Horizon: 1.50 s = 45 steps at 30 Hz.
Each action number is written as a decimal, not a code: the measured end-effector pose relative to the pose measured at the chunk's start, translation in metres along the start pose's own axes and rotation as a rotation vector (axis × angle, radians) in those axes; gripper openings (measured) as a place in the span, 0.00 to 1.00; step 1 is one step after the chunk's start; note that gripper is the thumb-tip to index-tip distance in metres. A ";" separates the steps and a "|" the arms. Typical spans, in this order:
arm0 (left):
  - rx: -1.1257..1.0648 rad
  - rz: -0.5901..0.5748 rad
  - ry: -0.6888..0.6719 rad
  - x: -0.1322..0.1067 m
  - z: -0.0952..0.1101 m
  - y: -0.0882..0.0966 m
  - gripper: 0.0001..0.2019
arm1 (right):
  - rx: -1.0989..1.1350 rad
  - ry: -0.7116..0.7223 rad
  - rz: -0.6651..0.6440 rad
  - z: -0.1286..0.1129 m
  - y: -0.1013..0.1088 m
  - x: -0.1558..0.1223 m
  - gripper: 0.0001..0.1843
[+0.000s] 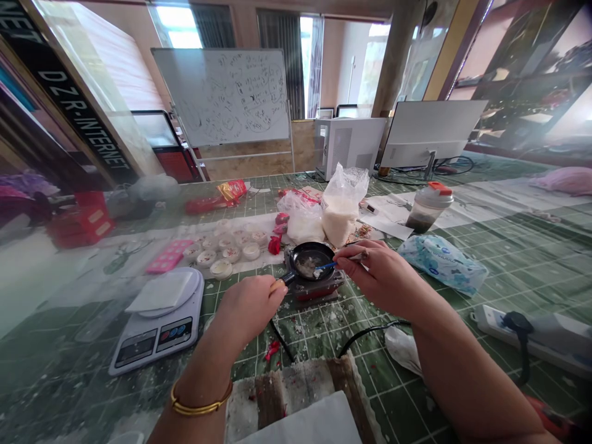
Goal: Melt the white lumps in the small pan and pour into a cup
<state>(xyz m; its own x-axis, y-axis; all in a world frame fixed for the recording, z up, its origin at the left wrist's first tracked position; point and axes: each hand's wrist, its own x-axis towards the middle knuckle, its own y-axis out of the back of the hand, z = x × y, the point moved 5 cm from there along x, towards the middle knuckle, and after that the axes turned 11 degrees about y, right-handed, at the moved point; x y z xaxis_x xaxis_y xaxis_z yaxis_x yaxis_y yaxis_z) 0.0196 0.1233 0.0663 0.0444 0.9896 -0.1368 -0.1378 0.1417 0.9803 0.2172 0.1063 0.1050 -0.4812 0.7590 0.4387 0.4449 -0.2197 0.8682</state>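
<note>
A small black frying pan (312, 246) rests on a little hot plate (319, 291) in the middle of the table. My left hand (252, 305) is closed around the pan's wooden-ended handle (280, 283). In my right hand (377, 268) is a thin blue stick (326, 266), pinched between the fingers, its far end down in the pan. Whitish bits and what looks like clear liquid lie at the pan's bottom. The upper part of the stick is mostly hidden by my fingers.
Left of the pan stand a kitchen scale (197, 308), several small round containers (221, 269) and a pink mould (169, 256). Behind it sits a bag of white granules (340, 216). Rightward are a wipes pack (441, 262), a shaker cup (430, 206) and a power strip (550, 342).
</note>
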 end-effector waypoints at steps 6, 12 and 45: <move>-0.003 -0.001 -0.008 0.000 0.000 0.000 0.20 | 0.029 -0.010 0.013 -0.003 0.003 -0.002 0.14; -0.002 -0.003 0.001 0.000 0.000 0.000 0.20 | 0.035 0.029 -0.043 -0.005 -0.004 -0.001 0.14; 0.002 0.002 0.012 0.000 0.000 0.000 0.18 | 0.038 0.016 0.013 -0.002 -0.011 0.004 0.13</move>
<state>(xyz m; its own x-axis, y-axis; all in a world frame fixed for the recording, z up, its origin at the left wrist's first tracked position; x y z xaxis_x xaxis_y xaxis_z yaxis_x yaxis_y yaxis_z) 0.0196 0.1235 0.0666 0.0325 0.9901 -0.1363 -0.1362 0.1395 0.9808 0.2088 0.1101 0.0972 -0.4867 0.7464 0.4540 0.4799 -0.2058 0.8529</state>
